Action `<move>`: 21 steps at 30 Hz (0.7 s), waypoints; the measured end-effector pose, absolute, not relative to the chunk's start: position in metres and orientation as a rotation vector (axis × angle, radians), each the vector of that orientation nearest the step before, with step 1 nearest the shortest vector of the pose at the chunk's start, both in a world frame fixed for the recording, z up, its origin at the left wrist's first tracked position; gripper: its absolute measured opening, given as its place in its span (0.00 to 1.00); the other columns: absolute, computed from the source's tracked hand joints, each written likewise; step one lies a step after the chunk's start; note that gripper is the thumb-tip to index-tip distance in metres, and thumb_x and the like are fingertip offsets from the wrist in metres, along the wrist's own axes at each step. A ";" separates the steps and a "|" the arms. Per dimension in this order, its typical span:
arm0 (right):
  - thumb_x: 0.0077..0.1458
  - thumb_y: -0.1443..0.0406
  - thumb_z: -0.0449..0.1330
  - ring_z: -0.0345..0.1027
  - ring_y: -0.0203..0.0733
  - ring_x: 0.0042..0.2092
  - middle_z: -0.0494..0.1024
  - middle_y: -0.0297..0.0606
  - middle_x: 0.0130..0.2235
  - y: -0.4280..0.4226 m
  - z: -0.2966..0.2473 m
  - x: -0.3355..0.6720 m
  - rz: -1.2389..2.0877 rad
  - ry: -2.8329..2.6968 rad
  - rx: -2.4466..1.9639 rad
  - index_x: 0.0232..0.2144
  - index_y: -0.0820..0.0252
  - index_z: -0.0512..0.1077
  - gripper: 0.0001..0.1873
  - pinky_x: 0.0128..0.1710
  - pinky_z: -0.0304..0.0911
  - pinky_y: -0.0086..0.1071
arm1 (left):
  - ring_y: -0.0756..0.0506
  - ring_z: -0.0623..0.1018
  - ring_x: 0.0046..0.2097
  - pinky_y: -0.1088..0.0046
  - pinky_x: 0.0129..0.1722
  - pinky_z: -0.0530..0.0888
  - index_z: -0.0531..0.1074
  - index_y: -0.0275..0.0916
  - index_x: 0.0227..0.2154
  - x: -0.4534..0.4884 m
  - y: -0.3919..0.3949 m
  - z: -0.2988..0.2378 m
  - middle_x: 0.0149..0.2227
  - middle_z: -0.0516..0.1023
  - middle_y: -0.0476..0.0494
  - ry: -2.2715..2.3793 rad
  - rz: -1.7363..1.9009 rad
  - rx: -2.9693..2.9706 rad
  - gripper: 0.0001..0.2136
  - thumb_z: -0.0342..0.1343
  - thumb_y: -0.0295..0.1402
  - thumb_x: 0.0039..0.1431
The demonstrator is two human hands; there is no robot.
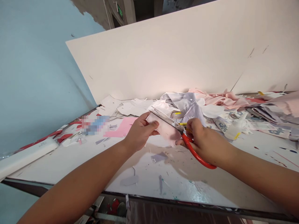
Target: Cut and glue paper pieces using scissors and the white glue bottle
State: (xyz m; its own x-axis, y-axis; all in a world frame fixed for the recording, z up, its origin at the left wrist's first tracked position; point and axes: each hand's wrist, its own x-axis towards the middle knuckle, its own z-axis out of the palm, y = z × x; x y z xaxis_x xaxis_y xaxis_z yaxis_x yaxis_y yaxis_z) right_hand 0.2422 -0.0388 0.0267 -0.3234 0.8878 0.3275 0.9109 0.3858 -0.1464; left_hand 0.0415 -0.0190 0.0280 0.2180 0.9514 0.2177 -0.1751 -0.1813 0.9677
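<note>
My left hand (140,132) is closed on a small pale pink piece of fabric (166,131), holding it just above the white table (210,177). Red-handled scissors (184,140) are gripped in my right hand (203,140), fingers through the red loops. Their metal blades point up and left, lying across the top of the pink piece, close to my left fingers. Both forearms reach in from the bottom of the view.
A heap of pink, white and printed fabric pieces (210,105) covers the table's far side and right. A flat pink sheet (122,127) lies left of my hand. Small offcuts (158,157) dot the near surface. A white board (175,53) stands behind; a blue wall is left.
</note>
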 end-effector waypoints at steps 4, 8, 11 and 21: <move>0.52 0.52 0.46 0.66 0.44 0.21 0.70 0.37 0.20 -0.039 0.024 0.242 -0.188 -2.296 -1.605 0.34 0.61 0.54 0.18 0.17 0.46 0.27 | 0.54 0.71 0.29 0.72 0.35 0.72 0.69 0.42 0.37 0.042 -0.020 0.029 0.25 0.71 0.54 0.822 1.244 1.338 0.12 0.58 0.33 0.47; 0.53 0.54 0.45 0.65 0.45 0.20 0.69 0.36 0.18 -0.039 0.023 0.241 -0.250 -2.318 -1.664 0.35 0.63 0.55 0.17 0.17 0.45 0.27 | 0.54 0.71 0.29 0.72 0.35 0.72 0.69 0.42 0.38 0.043 -0.019 0.028 0.26 0.72 0.53 0.820 1.243 1.338 0.12 0.58 0.33 0.47; 0.54 0.57 0.44 0.67 0.47 0.22 0.71 0.40 0.21 -0.039 0.025 0.240 -0.255 -2.355 -1.691 0.35 0.64 0.56 0.14 0.17 0.45 0.28 | 0.54 0.71 0.29 0.71 0.35 0.72 0.69 0.43 0.39 0.043 -0.020 0.027 0.25 0.72 0.54 0.825 1.247 1.332 0.14 0.58 0.34 0.47; 0.54 0.65 0.45 0.63 0.44 0.19 0.70 0.41 0.18 -0.037 0.027 0.241 -0.426 -2.442 -1.765 0.31 0.63 0.58 0.06 0.17 0.40 0.30 | 0.53 0.71 0.30 0.65 0.40 0.71 0.66 0.41 0.43 0.042 -0.018 0.023 0.26 0.71 0.52 0.820 1.232 1.329 0.17 0.57 0.34 0.48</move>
